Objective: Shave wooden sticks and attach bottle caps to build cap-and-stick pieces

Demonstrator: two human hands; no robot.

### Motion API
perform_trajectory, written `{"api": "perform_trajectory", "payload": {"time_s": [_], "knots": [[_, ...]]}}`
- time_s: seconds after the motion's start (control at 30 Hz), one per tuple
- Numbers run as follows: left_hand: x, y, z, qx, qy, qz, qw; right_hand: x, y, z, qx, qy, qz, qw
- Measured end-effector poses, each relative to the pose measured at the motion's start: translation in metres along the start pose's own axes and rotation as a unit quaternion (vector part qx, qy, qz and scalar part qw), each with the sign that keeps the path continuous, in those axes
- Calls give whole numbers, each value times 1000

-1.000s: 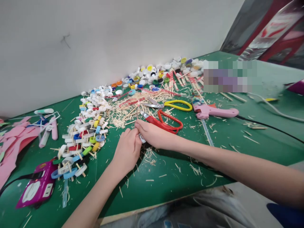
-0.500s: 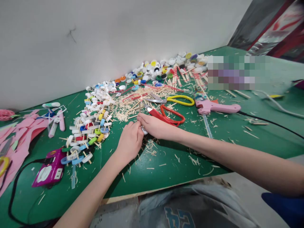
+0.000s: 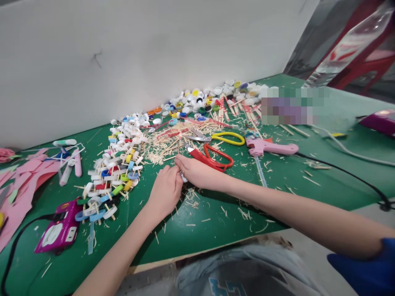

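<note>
My left hand (image 3: 166, 193) and my right hand (image 3: 197, 172) meet near the middle of the green table (image 3: 216, 230), fingers curled together around a small white bottle cap (image 3: 184, 178) that barely shows between them. A thin wooden stick pokes up from the pinch toward the pile of wood splinters (image 3: 163, 148). Red scissors (image 3: 210, 157) lie just beyond my right hand. A heap of caps joined with sticks (image 3: 117, 172) lies to the left of my left hand.
Yellow scissors (image 3: 222, 137) and a pink glue gun (image 3: 271, 147) lie further back. Loose coloured caps (image 3: 203, 100) are piled by the white wall. A magenta glue gun (image 3: 58, 228) and pink cut-outs (image 3: 21, 181) sit at left. Cables (image 3: 348, 174) cross the right side.
My hands stay pinched together on the cap at the same place. Only the camera has shifted slightly, first down and then back up.
</note>
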State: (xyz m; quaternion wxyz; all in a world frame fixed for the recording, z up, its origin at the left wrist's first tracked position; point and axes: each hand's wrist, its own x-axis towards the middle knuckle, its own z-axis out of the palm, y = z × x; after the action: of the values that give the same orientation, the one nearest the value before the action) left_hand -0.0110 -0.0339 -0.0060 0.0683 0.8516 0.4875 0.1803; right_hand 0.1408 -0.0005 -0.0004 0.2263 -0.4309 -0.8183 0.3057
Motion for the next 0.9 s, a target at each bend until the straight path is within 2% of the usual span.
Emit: {"api": "perform_trajectory", "payload": {"time_s": [0.5,0.73,0.9], "knots": [[-1,-3,5,39,17,4,999,-1,3,2,-42,-5,-43,998],[-2,-3,4,34,32,2,999,-1,3,1,-21,6,-10,1000],[-5,8,-3,98,57,48,992,-9,-2,-8,2,17,26,1000]]}}
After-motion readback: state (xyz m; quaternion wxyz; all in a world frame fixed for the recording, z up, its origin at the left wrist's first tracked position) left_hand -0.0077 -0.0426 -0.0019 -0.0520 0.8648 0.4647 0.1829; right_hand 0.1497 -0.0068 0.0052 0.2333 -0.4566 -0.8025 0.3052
